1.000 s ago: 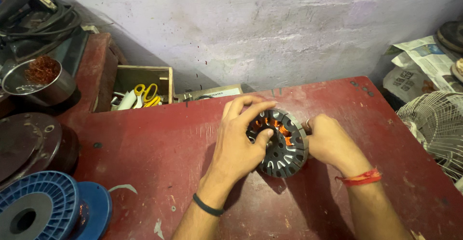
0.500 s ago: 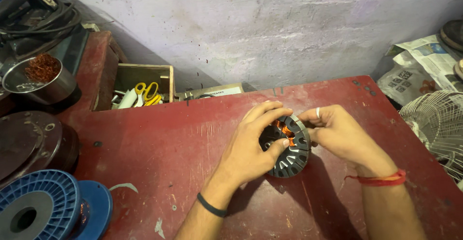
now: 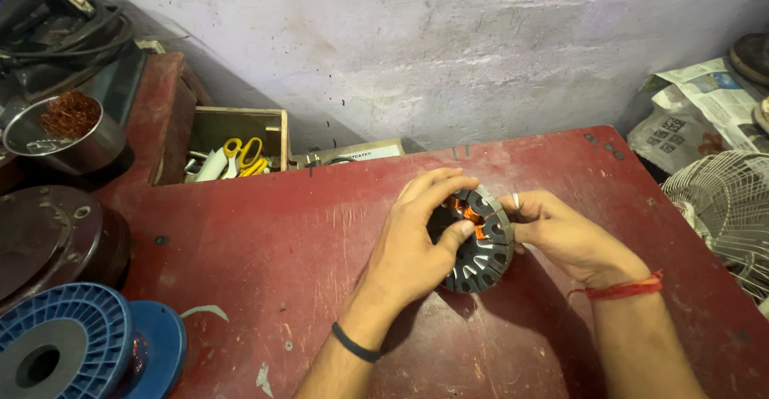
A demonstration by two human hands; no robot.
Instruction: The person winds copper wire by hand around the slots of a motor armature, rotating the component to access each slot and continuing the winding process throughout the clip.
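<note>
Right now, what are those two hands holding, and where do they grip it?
Both hold a round slotted metal motor core with copper windings, above the red table. The left hand wraps its left rim; the right hand pinches the right edge.

Flat cardboard box (image 3: 352, 154) with white label against wall, beside wooden tray (image 3: 240, 118); newspaper (image 3: 705, 102) far right.

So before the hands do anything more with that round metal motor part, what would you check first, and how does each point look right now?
1. Both hands on the part: ok. The left hand and right hand grip the stator from either side.
2. Part supported: ok, it seems to rest tilted on the red table.
3. Copper winding in view: ok, it shows between the fingers.
4. Winding undamaged: cannot tell, mostly covered.
5. Scissors at hand: ok, in the wooden box.
</note>
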